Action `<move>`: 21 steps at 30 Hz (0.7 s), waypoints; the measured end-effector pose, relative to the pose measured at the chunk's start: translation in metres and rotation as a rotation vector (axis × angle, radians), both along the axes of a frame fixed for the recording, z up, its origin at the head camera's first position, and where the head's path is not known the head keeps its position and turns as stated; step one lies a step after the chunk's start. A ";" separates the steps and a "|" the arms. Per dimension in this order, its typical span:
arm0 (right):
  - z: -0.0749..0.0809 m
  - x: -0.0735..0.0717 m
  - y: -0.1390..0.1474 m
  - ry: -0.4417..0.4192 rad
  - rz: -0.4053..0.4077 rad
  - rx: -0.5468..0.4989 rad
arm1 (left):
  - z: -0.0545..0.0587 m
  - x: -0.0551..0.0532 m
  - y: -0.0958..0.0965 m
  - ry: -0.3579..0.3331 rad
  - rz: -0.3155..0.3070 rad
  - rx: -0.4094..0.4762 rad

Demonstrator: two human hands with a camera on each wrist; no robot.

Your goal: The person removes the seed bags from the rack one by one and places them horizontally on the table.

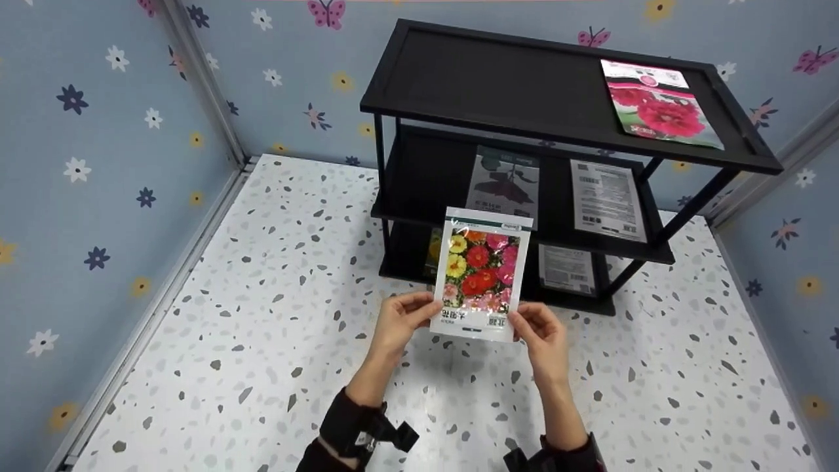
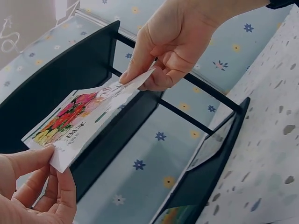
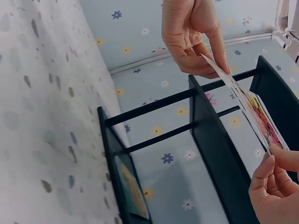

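A flower seed packet [image 1: 482,272] with a white border and a photo of red, pink and yellow blooms is held up in front of the black shelf. My left hand [image 1: 401,321] pinches its lower left edge between thumb and fingers. At the lower right edge, the thumb and fingers of my right hand [image 1: 543,334] pinch it the same way. Seen from the left wrist, the packet [image 2: 77,119] tilts, printed side up, between both hands. In the right wrist view the packet [image 3: 259,119] shows nearly edge-on.
The three-tier black shelf [image 1: 498,78] stands against flowered wall panels. A pink-flower packet [image 1: 662,108] lies on its top tier. A grey packet [image 1: 505,180] and a white printed packet [image 1: 606,200] lie on the middle tier. Another printed packet [image 1: 567,269] is lower down. Speckled white flooring [image 1: 262,314] surrounds it.
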State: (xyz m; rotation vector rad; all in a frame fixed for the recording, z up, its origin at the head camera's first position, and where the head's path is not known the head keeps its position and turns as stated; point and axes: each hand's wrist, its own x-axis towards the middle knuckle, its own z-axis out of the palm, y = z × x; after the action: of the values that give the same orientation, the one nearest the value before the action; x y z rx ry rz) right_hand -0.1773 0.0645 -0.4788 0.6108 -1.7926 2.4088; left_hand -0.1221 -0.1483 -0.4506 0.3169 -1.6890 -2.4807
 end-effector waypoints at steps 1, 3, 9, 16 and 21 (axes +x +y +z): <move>0.013 0.009 -0.002 -0.029 -0.027 0.027 | -0.002 0.001 0.001 -0.005 0.000 -0.005; 0.006 0.012 -0.001 -0.064 -0.046 0.058 | -0.001 0.006 0.002 -0.005 -0.002 -0.012; -0.037 0.010 0.008 -0.064 -0.024 0.027 | -0.005 0.017 0.008 -0.021 0.005 -0.012; -0.040 0.020 0.011 -0.072 -0.054 0.054 | -0.016 0.022 0.013 -0.026 0.009 -0.030; -0.033 0.029 0.009 -0.134 -0.090 0.131 | -0.023 0.024 0.018 -0.039 0.025 -0.072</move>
State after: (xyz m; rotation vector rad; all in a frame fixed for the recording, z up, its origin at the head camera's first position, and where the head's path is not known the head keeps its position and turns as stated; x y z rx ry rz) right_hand -0.1479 0.0737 -0.5117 0.3777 -1.9973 2.3387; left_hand -0.0986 -0.1302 -0.4735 0.3784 -1.7739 -2.4046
